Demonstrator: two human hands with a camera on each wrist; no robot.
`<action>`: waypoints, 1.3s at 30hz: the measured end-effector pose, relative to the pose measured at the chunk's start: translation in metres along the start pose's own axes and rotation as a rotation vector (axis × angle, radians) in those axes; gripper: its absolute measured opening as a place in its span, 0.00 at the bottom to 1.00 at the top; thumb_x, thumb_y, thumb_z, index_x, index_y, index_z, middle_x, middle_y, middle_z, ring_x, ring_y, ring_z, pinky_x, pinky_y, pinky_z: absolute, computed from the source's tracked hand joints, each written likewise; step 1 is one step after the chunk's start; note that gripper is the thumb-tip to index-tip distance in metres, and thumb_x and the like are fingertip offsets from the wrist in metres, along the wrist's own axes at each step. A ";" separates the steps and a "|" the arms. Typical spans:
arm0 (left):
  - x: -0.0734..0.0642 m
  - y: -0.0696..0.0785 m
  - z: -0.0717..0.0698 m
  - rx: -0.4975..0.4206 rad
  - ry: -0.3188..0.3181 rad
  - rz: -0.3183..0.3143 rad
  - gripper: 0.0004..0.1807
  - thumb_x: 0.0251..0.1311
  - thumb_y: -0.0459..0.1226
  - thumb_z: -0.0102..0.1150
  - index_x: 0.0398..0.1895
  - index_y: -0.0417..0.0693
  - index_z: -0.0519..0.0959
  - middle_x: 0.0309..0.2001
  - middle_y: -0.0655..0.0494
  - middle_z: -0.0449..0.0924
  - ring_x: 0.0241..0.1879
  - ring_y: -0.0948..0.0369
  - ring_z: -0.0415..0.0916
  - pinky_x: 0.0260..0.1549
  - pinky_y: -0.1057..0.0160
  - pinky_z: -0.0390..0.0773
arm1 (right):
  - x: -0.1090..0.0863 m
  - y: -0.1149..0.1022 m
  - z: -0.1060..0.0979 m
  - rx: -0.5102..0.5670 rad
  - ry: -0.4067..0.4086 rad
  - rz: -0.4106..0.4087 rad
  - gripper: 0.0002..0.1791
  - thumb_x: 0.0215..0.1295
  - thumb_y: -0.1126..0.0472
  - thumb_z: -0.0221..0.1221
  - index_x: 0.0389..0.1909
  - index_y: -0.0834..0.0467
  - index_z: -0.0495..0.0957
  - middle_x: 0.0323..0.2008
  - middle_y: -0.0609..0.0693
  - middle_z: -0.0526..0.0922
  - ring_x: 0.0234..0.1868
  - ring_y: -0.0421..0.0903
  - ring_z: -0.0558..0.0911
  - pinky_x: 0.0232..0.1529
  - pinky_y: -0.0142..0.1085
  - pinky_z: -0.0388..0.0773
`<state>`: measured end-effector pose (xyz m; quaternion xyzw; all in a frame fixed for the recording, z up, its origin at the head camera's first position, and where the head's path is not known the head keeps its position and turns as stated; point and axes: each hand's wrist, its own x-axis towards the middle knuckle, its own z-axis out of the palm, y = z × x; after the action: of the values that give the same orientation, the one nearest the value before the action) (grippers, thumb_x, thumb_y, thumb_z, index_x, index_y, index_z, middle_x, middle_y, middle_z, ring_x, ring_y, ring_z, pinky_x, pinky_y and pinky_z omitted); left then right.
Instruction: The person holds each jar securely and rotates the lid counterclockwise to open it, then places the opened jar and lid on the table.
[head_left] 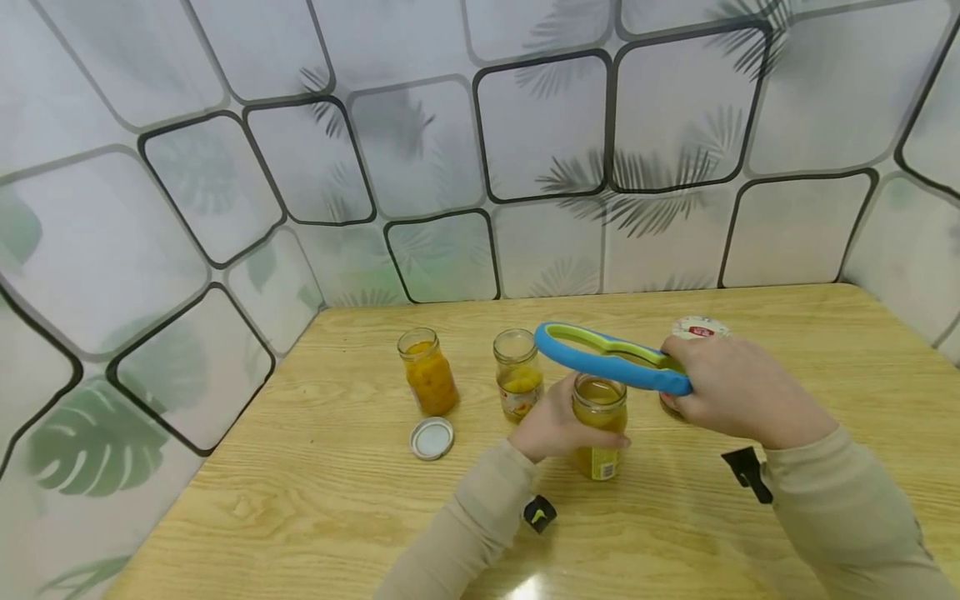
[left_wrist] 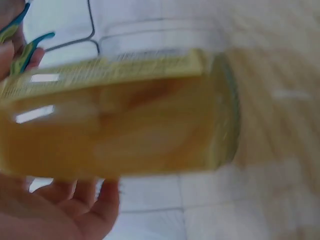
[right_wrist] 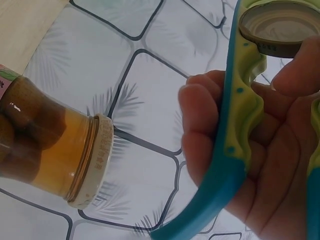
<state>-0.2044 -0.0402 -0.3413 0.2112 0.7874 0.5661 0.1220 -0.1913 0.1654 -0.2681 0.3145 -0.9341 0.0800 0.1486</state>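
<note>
My left hand [head_left: 558, 425] grips a lidless glass jar [head_left: 600, 417] of amber contents with a yellow label. In the left wrist view the jar [left_wrist: 125, 115] fills the middle, blurred, with fingers [left_wrist: 102, 207] curled below it. My right hand [head_left: 738, 387] holds a blue and green jar opener [head_left: 592, 361] beside and above the jar's mouth. The right wrist view shows a metal lid [right_wrist: 280, 25] by the thumb, within the opener's [right_wrist: 237, 120] arms. Behind the right hand, partly hidden, stands a jar with a white lid [head_left: 699, 325].
Two lidless jars stand left of the hands: one with orange contents [head_left: 433, 379], one with yellow pieces [head_left: 519, 383]. A loose lid [head_left: 432, 438] lies on the wooden table [head_left: 322, 500]. A patterned backdrop [head_left: 547, 125] closes off the back and left.
</note>
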 end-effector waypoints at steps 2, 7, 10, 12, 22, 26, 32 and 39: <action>-0.001 0.001 -0.004 0.058 -0.013 -0.016 0.40 0.37 0.37 0.72 0.57 0.55 0.62 0.45 0.65 0.72 0.43 0.68 0.70 0.42 0.68 0.70 | 0.000 0.001 0.000 0.002 -0.002 0.001 0.11 0.44 0.59 0.61 0.22 0.55 0.66 0.14 0.42 0.61 0.14 0.40 0.61 0.14 0.34 0.60; -0.002 0.004 -0.015 0.163 -0.015 -0.032 0.41 0.35 0.40 0.73 0.57 0.57 0.62 0.46 0.67 0.69 0.47 0.64 0.65 0.41 0.64 0.70 | -0.001 0.003 -0.002 0.006 -0.018 0.019 0.11 0.45 0.58 0.60 0.23 0.56 0.66 0.14 0.42 0.62 0.15 0.40 0.61 0.15 0.33 0.60; -0.001 0.005 -0.018 0.162 -0.015 -0.003 0.38 0.34 0.38 0.73 0.54 0.53 0.65 0.45 0.66 0.69 0.48 0.63 0.65 0.40 0.64 0.72 | -0.002 0.005 -0.004 -0.001 -0.023 0.027 0.12 0.46 0.56 0.60 0.24 0.56 0.66 0.14 0.43 0.62 0.15 0.40 0.61 0.15 0.33 0.60; 0.000 0.006 -0.018 0.152 -0.009 0.017 0.36 0.34 0.37 0.73 0.51 0.50 0.67 0.43 0.64 0.70 0.46 0.63 0.66 0.38 0.66 0.73 | -0.003 0.006 -0.005 0.000 -0.024 0.030 0.12 0.46 0.56 0.59 0.24 0.56 0.66 0.14 0.43 0.62 0.15 0.40 0.61 0.15 0.33 0.60; 0.007 0.006 -0.003 0.163 0.138 0.030 0.28 0.33 0.36 0.74 0.43 0.48 0.74 0.39 0.65 0.74 0.43 0.65 0.70 0.32 0.70 0.75 | -0.005 0.012 -0.009 0.019 -0.035 0.062 0.12 0.43 0.63 0.60 0.28 0.58 0.68 0.15 0.43 0.64 0.16 0.41 0.63 0.16 0.34 0.61; 0.011 0.004 0.003 0.201 0.213 0.040 0.27 0.34 0.38 0.73 0.43 0.49 0.75 0.39 0.66 0.76 0.42 0.66 0.71 0.36 0.69 0.74 | -0.007 0.014 -0.009 0.023 -0.046 0.074 0.12 0.43 0.65 0.59 0.31 0.60 0.69 0.16 0.44 0.65 0.16 0.41 0.62 0.16 0.34 0.60; 0.026 0.004 0.005 0.212 0.280 0.014 0.27 0.36 0.39 0.72 0.46 0.53 0.74 0.41 0.66 0.76 0.46 0.65 0.71 0.44 0.64 0.72 | -0.008 0.016 -0.010 0.028 -0.029 0.059 0.11 0.45 0.66 0.57 0.32 0.62 0.69 0.16 0.44 0.63 0.16 0.40 0.61 0.17 0.33 0.58; 0.040 0.004 0.005 0.153 0.297 0.005 0.29 0.38 0.38 0.71 0.49 0.53 0.73 0.42 0.65 0.76 0.48 0.62 0.70 0.47 0.61 0.70 | -0.013 0.018 -0.010 0.082 0.066 -0.007 0.09 0.48 0.68 0.57 0.31 0.61 0.70 0.15 0.42 0.61 0.16 0.38 0.59 0.17 0.31 0.57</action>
<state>-0.2369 -0.0161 -0.3377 0.1356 0.8370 0.5300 -0.0135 -0.1906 0.1894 -0.2637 0.3207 -0.9236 0.1281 0.1665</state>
